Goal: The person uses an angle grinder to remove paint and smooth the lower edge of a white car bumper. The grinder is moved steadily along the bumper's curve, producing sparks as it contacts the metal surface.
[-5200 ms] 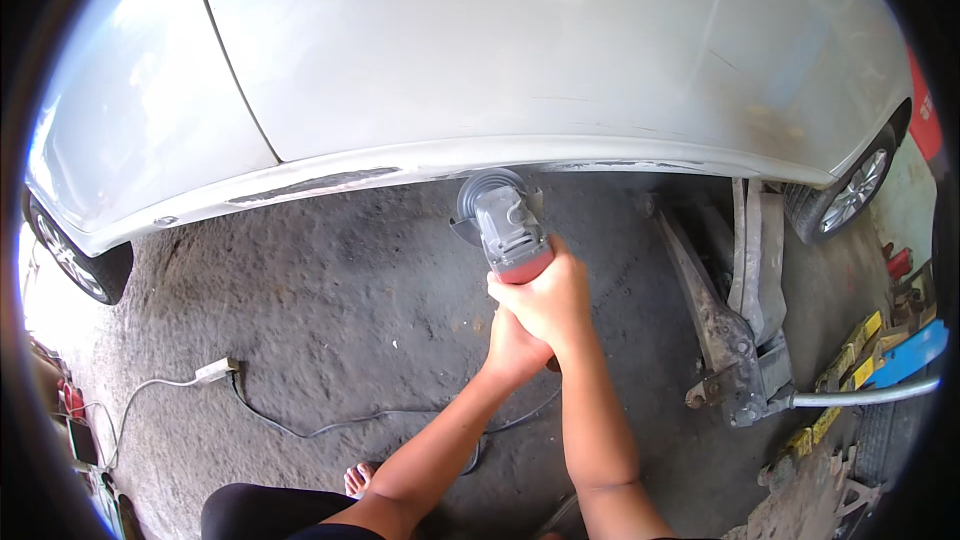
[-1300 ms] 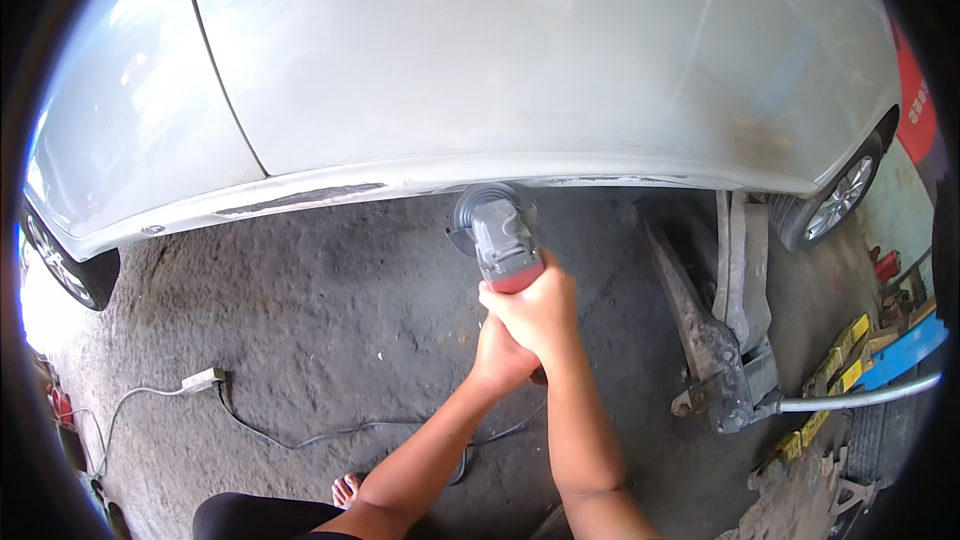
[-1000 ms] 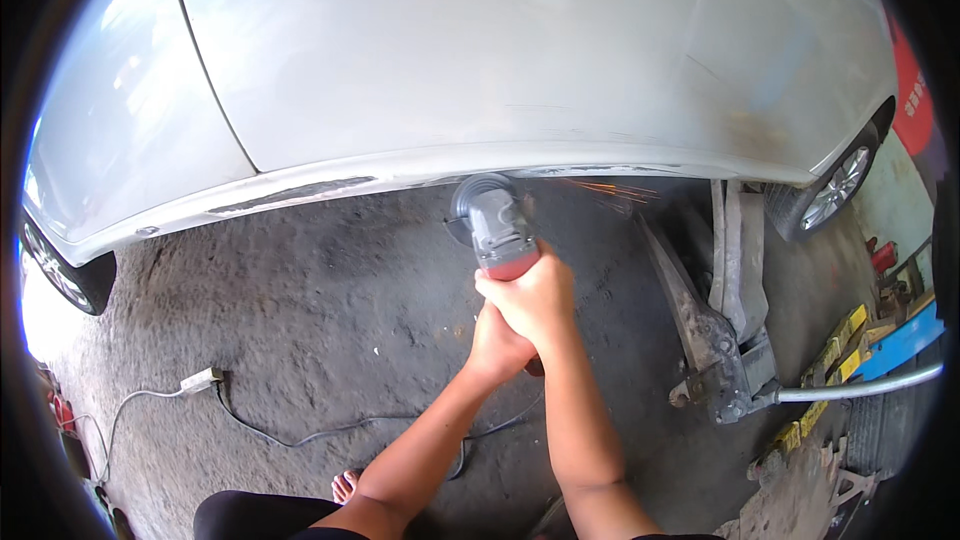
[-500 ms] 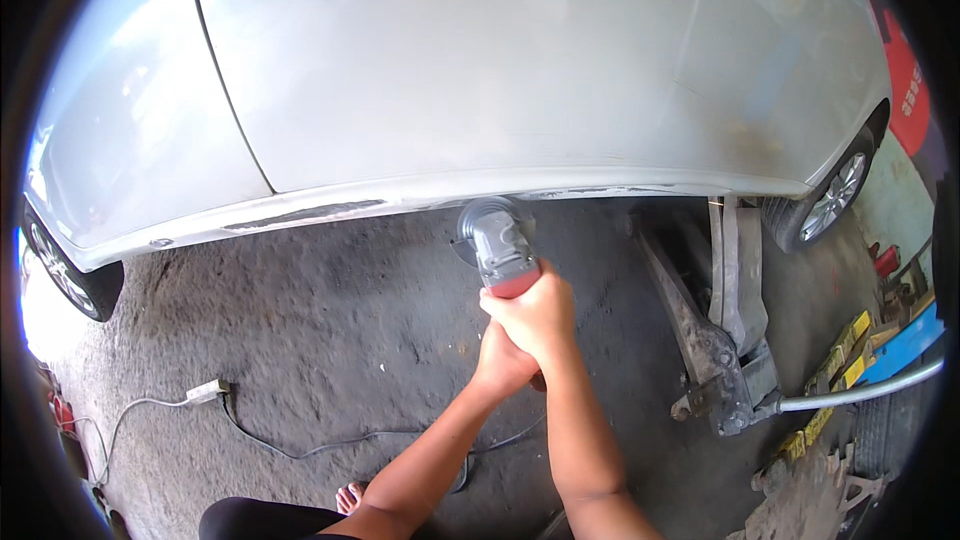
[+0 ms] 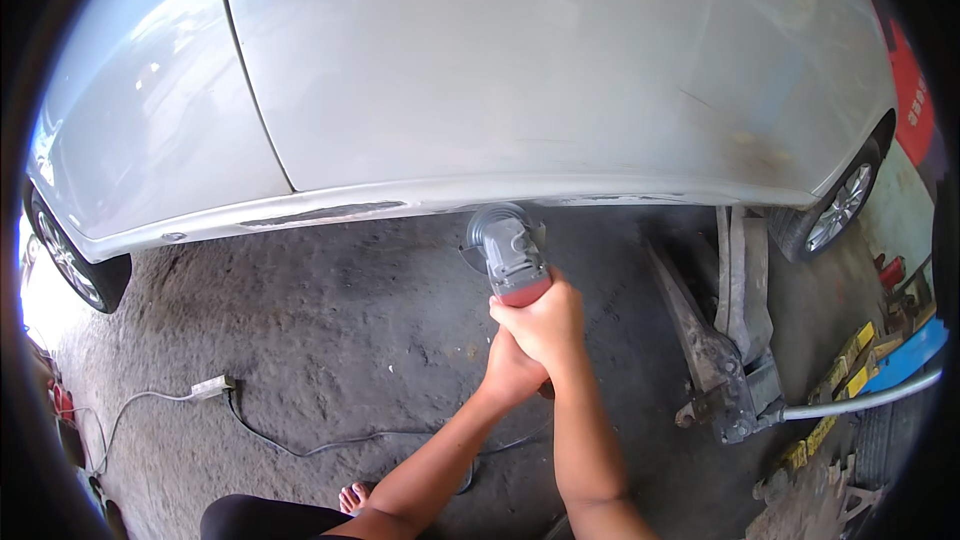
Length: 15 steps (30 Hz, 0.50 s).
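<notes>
From where I stand, 2 bare hands are wrapped around an angle grinder (image 5: 512,245) — the right hand (image 5: 548,318) around its red section, the left hand (image 5: 512,370) closed farther back, nearer the person. The grinder's head is up at the lower edge of the white car (image 5: 480,90), about midway along the sill (image 5: 620,188); I can't tell whether the disc (image 5: 497,212) is touching. A scraped patch (image 5: 325,212) lies along that edge to the left.

To do this well, I'd keep both grips firm, hold the disc at 1 steady shallow angle, and sweep lightly along the sill rather than dwell on 1 spot. The bare toes (image 5: 352,496) worry me, as does the cord (image 5: 290,450) running behind the left forearm — best kept well back from the disc. A floor jack (image 5: 735,370) stands toward the floor's right edge, a socket block (image 5: 213,387) toward its left.

As for writing, a red panel (image 5: 910,90) beyond the car's right end carries pale characters, too small and bent to read. I can make out no brand on the grinder.
</notes>
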{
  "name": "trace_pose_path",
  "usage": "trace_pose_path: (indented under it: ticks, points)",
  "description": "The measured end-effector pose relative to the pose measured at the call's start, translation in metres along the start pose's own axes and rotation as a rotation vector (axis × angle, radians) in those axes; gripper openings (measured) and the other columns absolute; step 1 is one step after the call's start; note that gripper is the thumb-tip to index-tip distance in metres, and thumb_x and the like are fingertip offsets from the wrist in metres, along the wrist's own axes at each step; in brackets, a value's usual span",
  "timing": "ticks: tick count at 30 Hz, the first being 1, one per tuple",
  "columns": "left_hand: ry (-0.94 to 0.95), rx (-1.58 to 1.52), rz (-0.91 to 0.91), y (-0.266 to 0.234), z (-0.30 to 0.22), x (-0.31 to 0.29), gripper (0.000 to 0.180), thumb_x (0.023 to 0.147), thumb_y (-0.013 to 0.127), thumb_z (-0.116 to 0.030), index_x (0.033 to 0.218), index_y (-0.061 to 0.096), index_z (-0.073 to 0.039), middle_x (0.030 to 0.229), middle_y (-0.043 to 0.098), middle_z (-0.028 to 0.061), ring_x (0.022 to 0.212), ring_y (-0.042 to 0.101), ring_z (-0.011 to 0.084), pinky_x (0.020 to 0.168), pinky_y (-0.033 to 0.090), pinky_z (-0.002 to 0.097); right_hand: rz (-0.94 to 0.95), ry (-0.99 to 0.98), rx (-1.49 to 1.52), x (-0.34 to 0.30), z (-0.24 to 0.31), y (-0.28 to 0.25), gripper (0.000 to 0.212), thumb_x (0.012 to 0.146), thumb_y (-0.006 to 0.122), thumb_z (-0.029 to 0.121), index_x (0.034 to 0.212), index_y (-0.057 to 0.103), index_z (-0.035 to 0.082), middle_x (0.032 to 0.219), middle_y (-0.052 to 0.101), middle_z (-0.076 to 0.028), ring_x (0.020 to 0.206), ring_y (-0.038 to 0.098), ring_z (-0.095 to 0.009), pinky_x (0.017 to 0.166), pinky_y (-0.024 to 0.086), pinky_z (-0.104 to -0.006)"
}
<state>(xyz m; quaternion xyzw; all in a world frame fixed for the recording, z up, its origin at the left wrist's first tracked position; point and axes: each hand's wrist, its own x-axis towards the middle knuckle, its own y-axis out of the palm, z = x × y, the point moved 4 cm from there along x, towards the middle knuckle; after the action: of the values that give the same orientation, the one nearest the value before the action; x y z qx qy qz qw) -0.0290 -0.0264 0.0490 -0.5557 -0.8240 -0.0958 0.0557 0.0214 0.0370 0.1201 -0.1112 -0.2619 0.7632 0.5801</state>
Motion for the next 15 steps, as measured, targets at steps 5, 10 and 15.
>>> trace_pose_path:
  ticks: [5, 10, 15]
  points:
    - [-0.026, -0.060, 0.001, -0.002, 0.005, -0.002, 0.058, 0.084, 0.088, -0.019, 0.131, 0.059, -0.001, 0.115, 0.073, 0.0123, 0.104, 0.072, 0.0214, 0.083, 0.059, 0.0388, 0.015, -0.024, -0.024, -0.002, 0.004, 0.002, 0.055, 0.069, 0.093, 0.023, 0.110, 0.070, -0.005, 0.098, 0.079, -0.022, 0.088, 0.079, -0.037, 0.080, 0.062, -0.0447]
    - [0.047, -0.004, -0.002, 0.000, 0.009, 0.000, 0.061, 0.084, 0.087, -0.020, 0.134, 0.058, -0.001, 0.119, 0.073, 0.0139, 0.111, 0.072, 0.0235, 0.090, 0.058, 0.0402, 0.034, 0.011, -0.010, -0.001, 0.004, -0.001, 0.057, 0.069, 0.091, 0.033, 0.111, 0.070, 0.000, 0.101, 0.078, -0.022, 0.093, 0.077, -0.041, 0.082, 0.060, -0.0481]
    - [0.031, 0.020, -0.062, -0.003, 0.013, 0.000, 0.060, 0.084, 0.087, -0.021, 0.133, 0.059, 0.000, 0.121, 0.074, 0.0147, 0.111, 0.073, 0.0255, 0.091, 0.058, 0.0410, 0.080, 0.006, -0.042, 0.002, 0.005, 0.002, 0.056, 0.070, 0.090, 0.035, 0.110, 0.071, 0.000, 0.100, 0.078, -0.023, 0.094, 0.077, -0.041, 0.083, 0.060, -0.0481]
